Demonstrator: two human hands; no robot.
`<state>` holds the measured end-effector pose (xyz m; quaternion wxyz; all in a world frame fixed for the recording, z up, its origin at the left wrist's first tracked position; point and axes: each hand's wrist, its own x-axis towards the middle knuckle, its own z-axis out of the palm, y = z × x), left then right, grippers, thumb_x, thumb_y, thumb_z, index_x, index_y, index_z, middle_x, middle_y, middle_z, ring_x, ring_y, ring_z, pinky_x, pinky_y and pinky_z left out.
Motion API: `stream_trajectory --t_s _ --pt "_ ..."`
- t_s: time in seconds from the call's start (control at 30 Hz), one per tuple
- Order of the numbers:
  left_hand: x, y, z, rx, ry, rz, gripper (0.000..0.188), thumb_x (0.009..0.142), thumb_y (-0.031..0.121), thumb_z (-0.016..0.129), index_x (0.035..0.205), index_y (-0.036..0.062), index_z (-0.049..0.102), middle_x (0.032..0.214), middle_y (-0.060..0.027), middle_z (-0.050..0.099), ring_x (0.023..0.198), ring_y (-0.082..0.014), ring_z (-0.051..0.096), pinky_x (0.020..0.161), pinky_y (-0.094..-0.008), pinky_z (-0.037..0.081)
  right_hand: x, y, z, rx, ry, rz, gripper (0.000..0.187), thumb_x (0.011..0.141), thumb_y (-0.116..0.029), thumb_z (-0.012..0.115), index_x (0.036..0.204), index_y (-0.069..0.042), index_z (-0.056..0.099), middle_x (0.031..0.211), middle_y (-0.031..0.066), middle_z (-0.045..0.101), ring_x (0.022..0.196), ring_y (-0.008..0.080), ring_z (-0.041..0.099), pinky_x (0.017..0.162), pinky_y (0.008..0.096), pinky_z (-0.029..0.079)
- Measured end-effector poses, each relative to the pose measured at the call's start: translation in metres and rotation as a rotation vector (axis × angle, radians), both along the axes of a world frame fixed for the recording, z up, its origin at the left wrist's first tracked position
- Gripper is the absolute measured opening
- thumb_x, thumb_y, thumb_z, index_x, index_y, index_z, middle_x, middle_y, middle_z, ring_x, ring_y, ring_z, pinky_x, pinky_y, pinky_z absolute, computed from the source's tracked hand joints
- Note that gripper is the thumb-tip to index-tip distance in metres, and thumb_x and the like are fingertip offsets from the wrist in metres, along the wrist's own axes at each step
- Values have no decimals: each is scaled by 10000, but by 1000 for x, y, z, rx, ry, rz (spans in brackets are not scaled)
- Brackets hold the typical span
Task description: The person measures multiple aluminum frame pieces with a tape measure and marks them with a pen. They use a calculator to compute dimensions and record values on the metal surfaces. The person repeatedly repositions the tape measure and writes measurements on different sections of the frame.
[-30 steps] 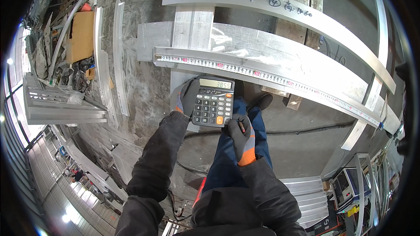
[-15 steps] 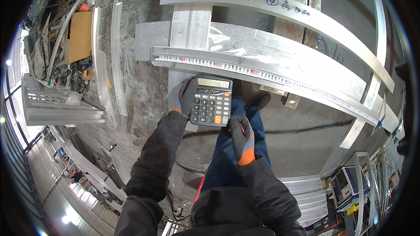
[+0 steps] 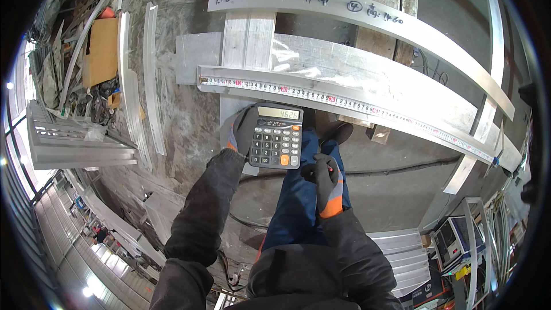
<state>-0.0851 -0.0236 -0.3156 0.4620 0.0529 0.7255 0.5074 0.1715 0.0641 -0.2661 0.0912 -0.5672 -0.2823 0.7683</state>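
A dark calculator (image 3: 276, 138) with grey and orange keys and a lit display is gripped at its left side by my left hand (image 3: 244, 129), in a grey and orange glove. Most of those fingers are hidden behind it. Just right of the calculator and apart from it, my gloved right hand (image 3: 327, 181) is closed over my thigh. A tiny red spot shows at its fingers; what they hold I cannot make out. Beyond the calculator a tape measure (image 3: 310, 93) lies stretched along a long metal profile (image 3: 241, 73).
A metal strip with handwriting (image 3: 338, 4) spans the far side. Crosswise supports, one a wooden beam (image 3: 376, 34), run beneath the metal pieces. Stacked profiles (image 3: 86, 143) and scrap stand at left. A dark cable (image 3: 396, 169) crosses the floor. A boxy machine (image 3: 453, 244) sits lower right.
My right hand has drawn away from the calculator's lower right corner, slightly to the right. My left hand still holds the calculator, and its display looks the same.
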Motion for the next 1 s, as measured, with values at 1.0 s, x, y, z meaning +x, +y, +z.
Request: stream_trajectory --t_s 1.0 --pt "-14 -14 -23 7 330 -411 432 1128 294 447 1382 -19 604 1262 -94 704 1117 -185 665 994 -342 521 69 163 44 1060 -441 202 179 944 25 626 1109 4 690 1070 145 747 980 218 736 889 326 561"
